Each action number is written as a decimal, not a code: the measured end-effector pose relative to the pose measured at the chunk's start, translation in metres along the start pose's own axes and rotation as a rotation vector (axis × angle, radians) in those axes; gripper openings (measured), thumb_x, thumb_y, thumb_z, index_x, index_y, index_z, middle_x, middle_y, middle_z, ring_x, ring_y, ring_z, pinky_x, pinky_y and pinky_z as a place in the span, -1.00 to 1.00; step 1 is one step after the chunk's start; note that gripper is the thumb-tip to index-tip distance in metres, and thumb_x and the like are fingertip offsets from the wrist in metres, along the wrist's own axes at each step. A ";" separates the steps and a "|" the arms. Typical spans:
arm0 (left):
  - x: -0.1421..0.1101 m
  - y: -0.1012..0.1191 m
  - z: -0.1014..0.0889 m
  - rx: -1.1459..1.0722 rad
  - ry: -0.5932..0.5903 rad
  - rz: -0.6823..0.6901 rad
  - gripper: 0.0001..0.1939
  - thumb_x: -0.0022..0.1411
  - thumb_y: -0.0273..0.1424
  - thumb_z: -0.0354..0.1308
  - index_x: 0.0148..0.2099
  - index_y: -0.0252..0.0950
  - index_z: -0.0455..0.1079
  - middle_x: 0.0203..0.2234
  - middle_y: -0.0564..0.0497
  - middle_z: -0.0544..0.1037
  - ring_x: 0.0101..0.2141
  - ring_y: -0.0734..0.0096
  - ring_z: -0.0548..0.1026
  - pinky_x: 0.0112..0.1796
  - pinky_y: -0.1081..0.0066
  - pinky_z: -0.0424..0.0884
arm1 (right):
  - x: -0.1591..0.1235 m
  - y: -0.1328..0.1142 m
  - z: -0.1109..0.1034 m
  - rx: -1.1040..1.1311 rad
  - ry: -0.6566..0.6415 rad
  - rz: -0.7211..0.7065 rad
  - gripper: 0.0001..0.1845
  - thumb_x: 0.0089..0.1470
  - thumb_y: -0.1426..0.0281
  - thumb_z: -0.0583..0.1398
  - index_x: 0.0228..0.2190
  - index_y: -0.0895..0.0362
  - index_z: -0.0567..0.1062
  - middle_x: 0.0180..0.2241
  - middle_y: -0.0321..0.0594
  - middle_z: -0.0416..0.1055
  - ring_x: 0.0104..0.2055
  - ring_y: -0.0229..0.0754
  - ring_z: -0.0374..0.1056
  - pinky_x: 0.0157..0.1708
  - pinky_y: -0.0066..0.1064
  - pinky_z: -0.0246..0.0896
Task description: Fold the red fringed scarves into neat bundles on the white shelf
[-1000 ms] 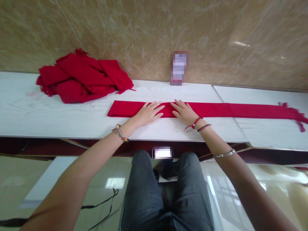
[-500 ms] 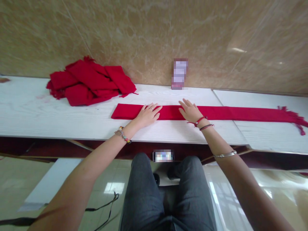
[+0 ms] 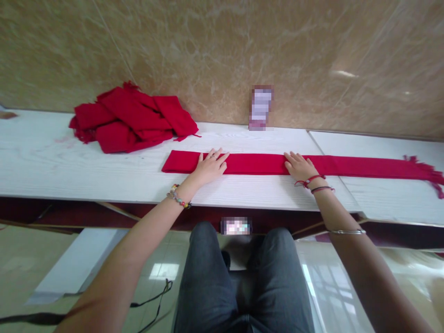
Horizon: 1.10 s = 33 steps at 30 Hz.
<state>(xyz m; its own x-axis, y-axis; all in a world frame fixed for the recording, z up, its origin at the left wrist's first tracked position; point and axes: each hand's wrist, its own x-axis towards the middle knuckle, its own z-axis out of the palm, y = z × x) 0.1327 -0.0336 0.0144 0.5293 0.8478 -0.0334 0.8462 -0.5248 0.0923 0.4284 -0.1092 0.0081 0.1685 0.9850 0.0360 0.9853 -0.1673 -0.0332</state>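
A long red scarf (image 3: 256, 164) lies flat in a narrow folded strip along the white table, its fringe at the far right. My left hand (image 3: 211, 167) rests on it near the left end, fingers spread. Farther right, my right hand (image 3: 300, 166) lies flat on the same strip with its fingers stretched out. Neither hand grips the cloth. Behind the left end sits a loose pile of red fringed cloth (image 3: 135, 120), apart from both hands.
The white table (image 3: 86, 178) runs along a brown marbled wall (image 3: 208, 55). A blurred-out upright item (image 3: 261, 108) leans on the wall. Below the table edge is a phone-like device (image 3: 236, 225) with a blurred screen, above my knees. A dark strap (image 3: 157, 296) hangs at lower left.
My right hand has slid to the right along the scarf and now lies flat on it. My left hand stays at nearly the same spot.
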 end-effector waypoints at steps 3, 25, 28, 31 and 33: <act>0.001 -0.001 0.002 0.017 0.011 0.021 -0.46 0.35 -0.30 -0.29 0.35 -0.16 -0.11 0.31 -0.02 -0.10 0.28 0.08 -0.12 0.14 -0.17 -0.12 | 0.004 -0.012 -0.004 0.007 0.015 -0.009 -0.43 0.23 0.30 -0.12 0.21 0.22 0.13 0.27 0.03 -0.02 0.27 0.16 -0.07 0.12 0.15 -0.07; -0.039 -0.120 -0.003 -0.036 0.065 -0.366 -0.43 0.34 -0.23 -0.30 0.34 -0.25 -0.05 0.29 -0.10 0.00 0.26 0.00 -0.02 0.16 0.04 -0.03 | 0.005 -0.047 0.012 -0.018 0.099 -0.253 -0.46 0.23 0.33 -0.16 0.19 0.13 0.18 0.25 -0.08 0.06 0.27 -0.02 -0.02 0.16 0.03 -0.06; -0.036 -0.119 -0.005 -0.078 0.085 -0.425 -0.43 0.33 -0.27 -0.27 0.34 -0.30 -0.05 0.28 -0.13 0.04 0.25 -0.03 -0.01 0.15 0.03 -0.02 | 0.006 -0.055 0.011 -0.003 0.115 -0.255 -0.47 0.22 0.34 -0.15 0.17 0.16 0.21 0.25 -0.05 0.05 0.27 0.02 -0.02 0.15 0.06 -0.06; -0.031 -0.120 -0.013 -0.139 0.111 -0.397 -0.40 0.26 -0.33 -0.11 0.31 -0.40 0.01 0.20 -0.23 0.20 0.19 0.08 0.17 0.12 0.21 0.11 | 0.008 -0.080 0.005 0.039 0.111 -0.321 -0.47 0.23 0.30 -0.14 0.18 0.12 0.19 0.28 -0.06 -0.03 0.29 0.07 -0.08 0.13 0.14 -0.07; -0.030 -0.124 -0.022 -0.259 0.163 -0.394 -0.35 0.16 -0.37 0.04 0.28 -0.41 0.06 0.05 -0.23 0.40 0.03 0.14 0.38 0.01 0.31 0.27 | 0.011 -0.104 0.000 0.064 0.104 -0.406 -0.46 0.24 0.25 -0.13 0.20 0.08 0.17 0.29 -0.08 -0.08 0.30 0.08 -0.14 0.13 0.19 -0.09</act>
<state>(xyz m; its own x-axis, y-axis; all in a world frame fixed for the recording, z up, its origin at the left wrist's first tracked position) 0.0107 0.0081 0.0257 0.1383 0.9896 0.0388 0.9263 -0.1431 0.3485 0.3276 -0.0810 0.0119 -0.2278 0.9606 0.1590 0.9692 0.2394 -0.0572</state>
